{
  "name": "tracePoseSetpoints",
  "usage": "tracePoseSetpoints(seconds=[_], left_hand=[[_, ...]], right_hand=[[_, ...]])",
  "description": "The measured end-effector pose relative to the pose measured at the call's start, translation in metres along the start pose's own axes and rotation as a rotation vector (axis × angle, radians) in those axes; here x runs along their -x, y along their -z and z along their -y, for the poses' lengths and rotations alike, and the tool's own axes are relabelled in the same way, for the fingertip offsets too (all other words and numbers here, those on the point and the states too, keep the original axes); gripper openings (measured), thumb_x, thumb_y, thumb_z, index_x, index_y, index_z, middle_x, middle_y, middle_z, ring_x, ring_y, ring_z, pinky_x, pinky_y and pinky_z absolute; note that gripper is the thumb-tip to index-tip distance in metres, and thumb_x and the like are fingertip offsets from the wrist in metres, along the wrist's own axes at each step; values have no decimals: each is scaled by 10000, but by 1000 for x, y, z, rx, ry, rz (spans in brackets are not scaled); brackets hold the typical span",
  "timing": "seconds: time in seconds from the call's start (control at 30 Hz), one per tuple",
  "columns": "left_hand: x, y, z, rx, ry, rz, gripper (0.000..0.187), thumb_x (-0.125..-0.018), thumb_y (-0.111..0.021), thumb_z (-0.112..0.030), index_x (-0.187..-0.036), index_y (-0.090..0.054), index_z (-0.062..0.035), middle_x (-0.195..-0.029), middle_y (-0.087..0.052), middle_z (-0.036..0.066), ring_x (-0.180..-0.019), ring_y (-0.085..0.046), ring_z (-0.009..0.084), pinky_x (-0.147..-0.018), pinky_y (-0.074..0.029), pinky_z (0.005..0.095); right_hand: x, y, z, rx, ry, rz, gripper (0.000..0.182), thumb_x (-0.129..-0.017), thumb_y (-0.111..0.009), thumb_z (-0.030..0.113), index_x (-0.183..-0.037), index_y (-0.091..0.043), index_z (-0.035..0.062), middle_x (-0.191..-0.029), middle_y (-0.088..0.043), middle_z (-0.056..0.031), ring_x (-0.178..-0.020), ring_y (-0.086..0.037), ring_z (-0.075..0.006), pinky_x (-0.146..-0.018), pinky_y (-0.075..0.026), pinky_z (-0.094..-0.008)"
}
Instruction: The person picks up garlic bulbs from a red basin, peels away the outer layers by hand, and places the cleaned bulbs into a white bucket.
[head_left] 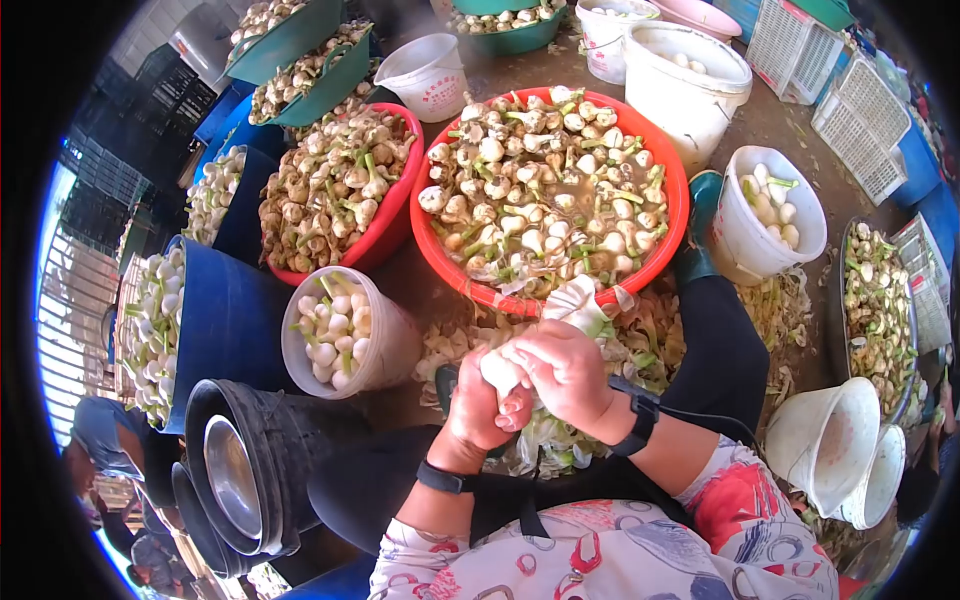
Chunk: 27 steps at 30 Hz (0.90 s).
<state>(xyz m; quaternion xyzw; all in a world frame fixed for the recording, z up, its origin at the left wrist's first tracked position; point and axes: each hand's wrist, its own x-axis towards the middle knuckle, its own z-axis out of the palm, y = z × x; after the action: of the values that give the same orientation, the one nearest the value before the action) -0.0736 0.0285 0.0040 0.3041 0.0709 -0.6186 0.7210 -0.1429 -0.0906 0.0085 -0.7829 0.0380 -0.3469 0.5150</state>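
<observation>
A white garlic bulb [500, 373] sits in my left hand [478, 412], whose fingers are wrapped round its lower part. My right hand [565, 372] is closed against the same bulb, thumb and fingers pressed on its side. A loose piece of pale garlic skin [577, 304] shows just beyond my right knuckles. Ahead of both hands stands a wide red tub [440, 262] of garlic bulbs in murky water. Discarded peels [560, 440] lie under and around my hands. At the left is a white bucket [395, 345] holding peeled bulbs with green stems.
A red basin [410, 185] of unpeeled garlic stands beyond that bucket. Blue tubs [225, 320] and a black bucket [290, 450] line the left side. To the right are a white bucket [740, 235] with peeled bulbs, tipped white buckets [815, 440] and plastic crates [860, 130].
</observation>
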Motion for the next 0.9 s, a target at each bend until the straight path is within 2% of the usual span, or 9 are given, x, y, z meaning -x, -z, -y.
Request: tracePoseSetpoints(seconds=[0.13,0.17,0.23,0.3,0.4,0.43,0.5,0.63,0.9], left_hand=[[10,-4,-12,-14,117,40,541,-781,-338,-531,-648,-485,-28,-413,-343,9,-300,-284,118,-294,-222,211],[10,-1,-20,-27,-149,104,508,-773,-384,-487,-624,-482,-12,-410,-341,8,-300,-286,101,-293,-224,207],[11,12,-54,140,-532,-52,410,-772,-427,-417,-642,-499,-35,-448,-392,8,-326,-341,79,-311,-304,205],[9,-2,-84,540,-992,-660,416,-792,-427,-449,-818,-514,-43,-617,-517,30,-492,-482,114,-461,-443,229],[-28,54,-119,592,-806,-783,363,-798,-471,-402,-908,-517,-59,-675,-539,42,-526,-508,144,-505,-466,247],[-49,77,-125,211,-775,-810,362,-794,-491,-376,-966,-522,-59,-692,-539,40,-562,-515,168,-559,-466,259],[-88,107,-139,-517,-659,-844,348,-782,-523,-329,-1021,-547,-77,-701,-560,50,-629,-544,217,-638,-470,289],[-155,112,-170,-1952,-432,-914,248,-740,-516,-234,-929,-598,-95,-829,-616,127,-847,-593,246,-708,-465,355],[-243,135,-188,-2503,-7,-900,162,-729,-510,-204,-783,-626,-105,-822,-624,112,-791,-611,233,-641,-479,356]], right_hand=[[1,0,-31,46,-177,-115,79,-736,-552,50,-795,-600,29,-708,-574,-131,-630,-545,-291,-570,-438,-364],[-6,12,-38,114,-448,82,147,-745,-551,116,-851,-576,17,-725,-582,-148,-649,-551,-310,-582,-437,-390],[4,13,-43,235,-396,211,190,-748,-550,152,-885,-562,21,-729,-582,-147,-673,-552,-316,-592,-438,-397],[24,11,-50,513,-359,467,294,-742,-555,215,-948,-528,8,-748,-578,-157,-740,-553,-322,-637,-446,-412],[38,6,-67,688,-477,625,302,-754,-531,236,-915,-533,-20,-764,-571,-176,-772,-551,-313,-668,-449,-413],[48,4,-75,666,-381,682,339,-752,-521,219,-949,-513,-56,-955,-532,-225,-794,-533,-368,-734,-433,-408],[56,0,-75,606,-226,615,305,-783,-484,243,-888,-539,-37,-751,-574,-193,-669,-564,-316,-587,-458,-418],[32,15,-54,433,-514,646,310,-786,-474,241,-967,-529,-5,-718,-574,-212,-645,-558,-347,-567,-450,-426],[2,22,-75,190,-713,725,325,-789,-480,252,-1020,-519,27,-818,-594,-178,-746,-563,-345,-655,-443,-424]])
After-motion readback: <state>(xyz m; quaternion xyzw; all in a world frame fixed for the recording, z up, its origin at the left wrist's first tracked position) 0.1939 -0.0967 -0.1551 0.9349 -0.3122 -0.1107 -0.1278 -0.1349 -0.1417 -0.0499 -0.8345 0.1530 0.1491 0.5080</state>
